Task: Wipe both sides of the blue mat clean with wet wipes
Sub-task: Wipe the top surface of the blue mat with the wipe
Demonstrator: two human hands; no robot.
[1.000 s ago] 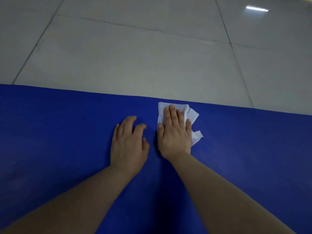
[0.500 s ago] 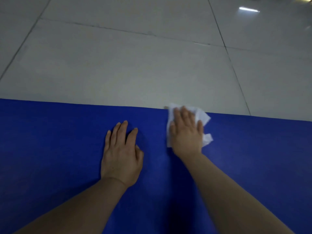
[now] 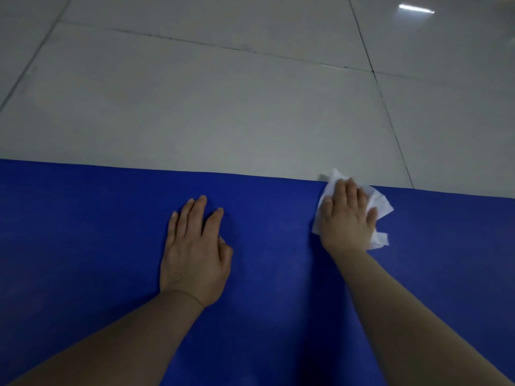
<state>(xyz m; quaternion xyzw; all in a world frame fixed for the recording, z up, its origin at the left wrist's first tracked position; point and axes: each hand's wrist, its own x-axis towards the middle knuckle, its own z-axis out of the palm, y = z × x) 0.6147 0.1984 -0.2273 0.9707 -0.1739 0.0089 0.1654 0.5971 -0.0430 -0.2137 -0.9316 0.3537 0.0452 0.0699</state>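
Flat blue foam mat (image 3: 83,246) lies spread on a pale grey tiled floor (image 3: 223,107), its far edge running straight across the view. Left hand (image 3: 195,252) rests palm-down on the mat, a little in from that far edge, fingers straight and close together, holding nothing. Right hand (image 3: 347,218) lies further along the mat to the right, right at the far edge, palm-down with fingers extended, pressing a crumpled white wet wipe (image 3: 380,207) flat against the mat. One corner of the wipe pokes past the mat's far edge over the floor; the rest fans out beyond the little-finger side of the hand.

Most of the wipe is hidden under the right hand. Mat is cut off left, right and bottom of view, so its full extent cannot be told. Mat's underside not visible. Both bare forearms run out of frame at the bottom. Right hand's thumb is hard to make out.
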